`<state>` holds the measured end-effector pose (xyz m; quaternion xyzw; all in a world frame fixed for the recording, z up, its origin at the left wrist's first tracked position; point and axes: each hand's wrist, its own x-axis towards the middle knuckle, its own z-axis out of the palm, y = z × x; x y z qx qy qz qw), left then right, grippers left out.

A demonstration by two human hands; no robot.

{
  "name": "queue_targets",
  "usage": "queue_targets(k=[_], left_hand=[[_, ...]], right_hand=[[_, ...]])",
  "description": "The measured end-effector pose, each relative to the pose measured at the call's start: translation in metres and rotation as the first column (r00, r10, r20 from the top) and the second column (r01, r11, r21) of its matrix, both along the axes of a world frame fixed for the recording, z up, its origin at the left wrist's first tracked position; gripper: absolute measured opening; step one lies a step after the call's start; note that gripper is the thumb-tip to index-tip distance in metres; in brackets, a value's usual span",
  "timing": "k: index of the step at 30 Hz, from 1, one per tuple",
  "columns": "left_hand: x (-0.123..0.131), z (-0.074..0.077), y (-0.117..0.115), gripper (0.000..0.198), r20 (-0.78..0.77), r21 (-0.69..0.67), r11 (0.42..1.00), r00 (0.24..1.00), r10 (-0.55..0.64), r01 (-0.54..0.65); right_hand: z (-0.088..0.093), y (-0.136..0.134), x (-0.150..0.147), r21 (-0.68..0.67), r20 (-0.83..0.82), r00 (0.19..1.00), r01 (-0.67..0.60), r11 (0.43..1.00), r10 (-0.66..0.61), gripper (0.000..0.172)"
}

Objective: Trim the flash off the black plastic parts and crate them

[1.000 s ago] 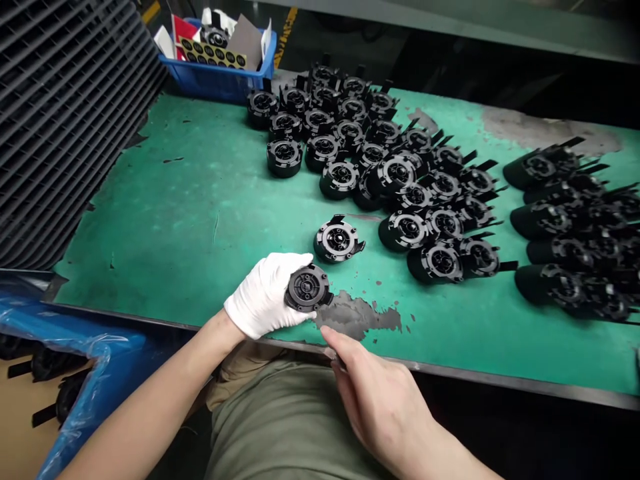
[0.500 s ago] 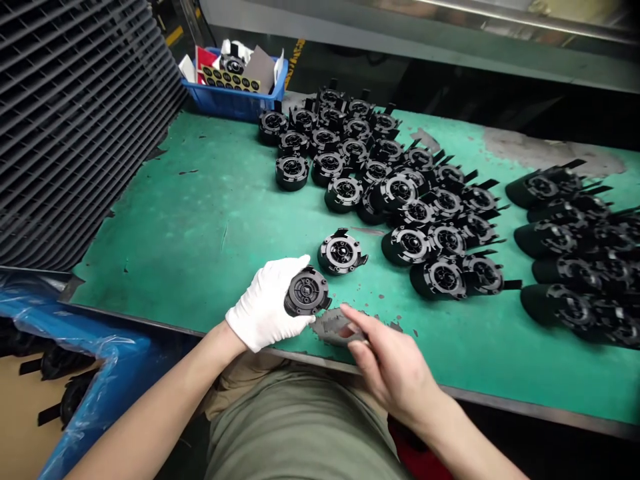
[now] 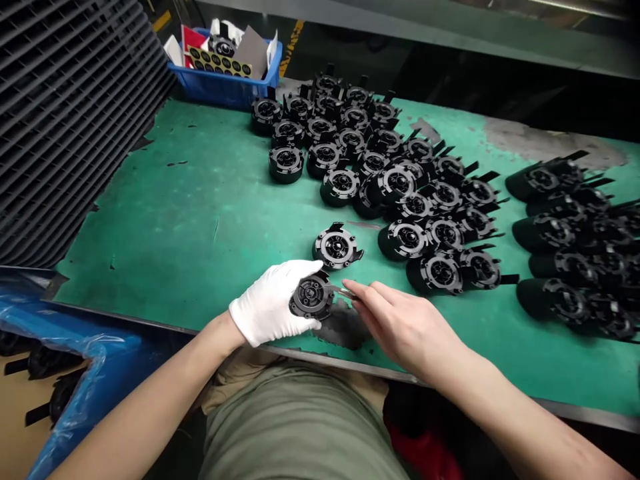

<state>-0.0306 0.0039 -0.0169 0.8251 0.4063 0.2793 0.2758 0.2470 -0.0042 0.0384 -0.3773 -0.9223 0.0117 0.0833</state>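
Note:
My left hand (image 3: 276, 300), in a white glove, is closed around a round black plastic housing (image 3: 311, 297). The housing's ribbed, ringed face is turned up, just above the table's front part. My bare right hand (image 3: 395, 320) pinches a slim metal tool (image 3: 345, 291); its tip reaches the right rim of the housing. Whether the tip touches the rim, I cannot tell, and most of the tool is hidden by my fingers. Just beyond my left hand stands another black housing (image 3: 338, 247) with a shiny centre and projecting tabs.
Several similar housings (image 3: 340, 185) stand in rows on the green tabletop (image 3: 165, 200), with a further group (image 3: 550, 233) at the right. A blue bin (image 3: 215, 90) with stickers and scraps sits at the back left. Stacked black grilles (image 3: 75, 120) rise on the left.
My right hand has moved up and turned, bringing the metal tool to the housing's rim. My left hand still holds the housing, slightly shifted. The view has shifted a little.

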Motion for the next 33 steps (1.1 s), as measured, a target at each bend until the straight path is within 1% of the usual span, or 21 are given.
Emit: queue_targets(k=[2, 4, 7, 13, 16, 22, 26, 33], left_hand=[[0.001, -0.001, -0.001, 0.091, 0.005, 0.006, 1.000, 1.000, -0.011, 0.011], [0.000, -0.001, 0.000, 0.087, 0.000, -0.023, 0.999, 0.999, -0.048, 0.048], [-0.001, 0.000, 0.004, 0.086, 0.007, -0.082, 0.991, 0.995, -0.104, 0.105], [-0.003, 0.002, 0.006, 0.084, 0.032, -0.077, 0.989, 0.992, -0.122, 0.124], [-0.003, 0.002, 0.006, 0.082, 0.023, -0.057, 0.990, 0.991, -0.129, 0.131], [-0.002, 0.005, 0.006, 0.079, 0.010, -0.039, 0.991, 0.991, -0.131, 0.131], [-0.002, 0.006, 0.006, 0.077, 0.002, -0.045, 0.991, 0.992, -0.127, 0.127], [-0.001, 0.006, 0.006, 0.075, 0.004, -0.043, 0.992, 0.993, -0.116, 0.116]], right_hand=[[-0.003, 0.000, 0.003, -0.019, 0.016, 1.000, -0.002, 1.000, 0.002, 0.032], [-0.008, 0.005, 0.007, -0.048, 0.038, 0.997, -0.061, 0.997, 0.063, 0.031], [-0.012, 0.017, 0.014, -0.082, 0.066, 0.986, -0.149, 0.985, 0.155, 0.032], [-0.005, 0.030, 0.021, -0.115, 0.096, 0.959, -0.256, 0.960, 0.267, 0.031], [-0.003, 0.030, 0.021, -0.136, 0.105, 0.951, -0.276, 0.951, 0.291, 0.030], [0.001, 0.032, 0.019, -0.099, 0.128, 0.932, -0.328, 0.939, 0.339, 0.031], [0.005, 0.036, 0.018, -0.129, 0.139, 0.919, -0.354, 0.926, 0.370, 0.028], [0.008, 0.037, 0.017, -0.122, 0.196, 0.902, -0.367, 0.922, 0.385, 0.032]])
